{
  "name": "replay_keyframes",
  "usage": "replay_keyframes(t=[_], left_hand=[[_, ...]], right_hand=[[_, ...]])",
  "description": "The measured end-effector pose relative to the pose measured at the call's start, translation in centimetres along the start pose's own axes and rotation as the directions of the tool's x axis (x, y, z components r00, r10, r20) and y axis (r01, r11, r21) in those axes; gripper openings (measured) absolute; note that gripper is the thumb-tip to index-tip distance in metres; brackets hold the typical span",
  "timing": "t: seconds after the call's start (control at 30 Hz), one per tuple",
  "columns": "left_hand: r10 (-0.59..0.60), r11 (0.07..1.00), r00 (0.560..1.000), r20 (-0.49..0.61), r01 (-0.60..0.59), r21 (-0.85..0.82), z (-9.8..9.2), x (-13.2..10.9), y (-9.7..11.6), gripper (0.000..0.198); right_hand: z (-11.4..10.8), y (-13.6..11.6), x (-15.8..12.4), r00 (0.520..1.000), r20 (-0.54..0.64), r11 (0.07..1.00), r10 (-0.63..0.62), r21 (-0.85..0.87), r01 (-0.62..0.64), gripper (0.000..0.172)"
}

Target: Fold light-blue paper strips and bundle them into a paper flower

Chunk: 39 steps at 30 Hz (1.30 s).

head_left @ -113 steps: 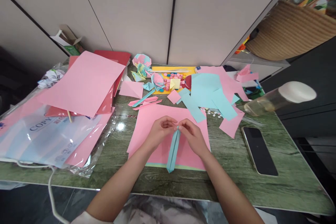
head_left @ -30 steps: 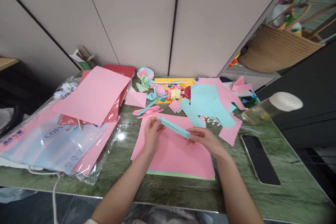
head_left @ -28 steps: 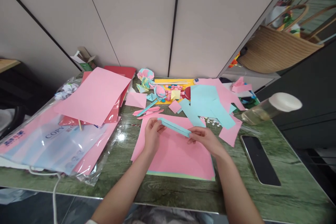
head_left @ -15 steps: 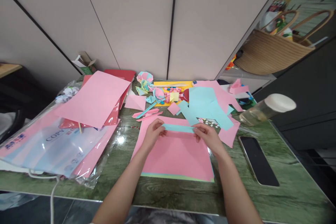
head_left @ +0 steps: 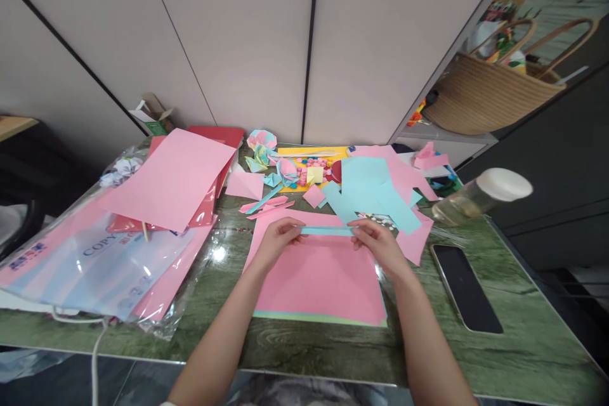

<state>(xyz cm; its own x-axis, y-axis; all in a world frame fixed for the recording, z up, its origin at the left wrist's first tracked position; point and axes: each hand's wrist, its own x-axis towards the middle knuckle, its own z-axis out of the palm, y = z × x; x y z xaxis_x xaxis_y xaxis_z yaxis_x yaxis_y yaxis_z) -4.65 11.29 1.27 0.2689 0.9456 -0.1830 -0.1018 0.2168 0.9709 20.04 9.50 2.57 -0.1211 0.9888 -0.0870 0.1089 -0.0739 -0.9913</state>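
Observation:
A narrow folded strip of light blue paper (head_left: 326,230) lies level between my two hands, just above a pink sheet (head_left: 318,276) on the green table (head_left: 504,361). My left hand (head_left: 276,242) pinches the strip's left end with closed fingers. The strip's right end is pinched by my right hand (head_left: 378,244). Under the pink sheet a light green sheet shows along the near edge.
A black phone (head_left: 465,287) lies right of the pink sheet, and a clear bottle with a white cap (head_left: 480,196) stands behind it. Blue and pink offcuts (head_left: 380,184) and small folded pieces clutter the back. A bag of copy paper with pink sheets (head_left: 95,247) fills the left.
The blue strip pointed toward me 3.8 s ago; it has been turned sideways, from slanted a second ago to level now, and lifted slightly farther from me. Both hands kept hold.

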Motion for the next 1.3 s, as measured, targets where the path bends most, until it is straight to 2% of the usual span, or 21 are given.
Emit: replay_keyframes(t=[0.1, 0.17, 0.27, 0.37, 0.43, 0.5, 0.63, 0.77, 1.0, 1.1, 1.3], left_hand=[[-0.075, 0.991, 0.995, 0.058, 0.068, 0.113, -0.3, -0.7, 0.4, 0.013], [-0.064, 0.96, 0.995, 0.074, 0.041, 0.276, -0.4, -1.7, 0.4, 0.008], [0.058, 0.795, 0.995, 0.08, -0.095, 0.599, -0.7, -3.6, -0.2, 0.009], [0.116, 0.616, 0.984, 0.135, -0.178, 0.768, -0.8, -4.8, -1.0, 0.012], [0.122, 0.559, 0.976, 0.18, -0.218, 0.8, -0.8, -4.9, -1.3, 0.013], [0.129, 0.512, 0.967, 0.221, -0.256, 0.82, -0.8, -4.7, -1.4, 0.012], [0.14, 0.425, 0.943, 0.303, -0.334, 0.841, -0.4, -3.9, -1.1, 0.008], [0.148, 0.414, 0.927, 0.346, -0.376, 0.829, 0.1, -3.1, -1.3, 0.01], [0.154, 0.408, 0.921, 0.359, -0.39, 0.825, 0.2, -2.4, -1.6, 0.012], [0.143, 0.385, 0.913, 0.383, -0.408, 0.828, 0.5, -2.2, -1.3, 0.017], [0.15, 0.356, 0.89, 0.431, -0.455, 0.816, 2.3, -1.5, -1.7, 0.01]], right_hand=[[0.1, -0.1, -0.6, 0.999, 0.046, 0.997, 0.005, -0.074, -0.002, 0.022], [0.4, 0.1, -1.7, 0.997, 0.073, 0.979, 0.017, -0.202, -0.002, 0.018], [1.1, 1.1, -3.8, 0.996, 0.093, 0.881, 0.007, -0.471, 0.038, 0.012], [1.7, 2.5, -5.3, 0.991, 0.096, 0.722, -0.092, -0.68, 0.133, 0.008], [1.8, 3.2, -5.5, 0.985, 0.101, 0.634, -0.142, -0.755, 0.168, 0.009], [1.7, 3.4, -5.2, 0.983, 0.115, 0.593, -0.143, -0.785, 0.178, 0.009], [1.1, 2.6, -3.6, 0.979, 0.195, 0.605, -0.066, -0.772, 0.194, 0.009], [0.6, 1.7, -2.3, 0.961, 0.275, 0.612, 0.021, -0.764, 0.205, 0.012], [0.7, 2.0, -2.1, 0.949, 0.302, 0.645, -0.09, -0.708, 0.286, 0.014], [0.8, 2.5, -2.3, 0.947, 0.295, 0.615, -0.125, -0.726, 0.307, 0.013], [1.1, 2.8, -2.3, 0.945, 0.294, 0.558, -0.143, -0.765, 0.323, 0.011]])
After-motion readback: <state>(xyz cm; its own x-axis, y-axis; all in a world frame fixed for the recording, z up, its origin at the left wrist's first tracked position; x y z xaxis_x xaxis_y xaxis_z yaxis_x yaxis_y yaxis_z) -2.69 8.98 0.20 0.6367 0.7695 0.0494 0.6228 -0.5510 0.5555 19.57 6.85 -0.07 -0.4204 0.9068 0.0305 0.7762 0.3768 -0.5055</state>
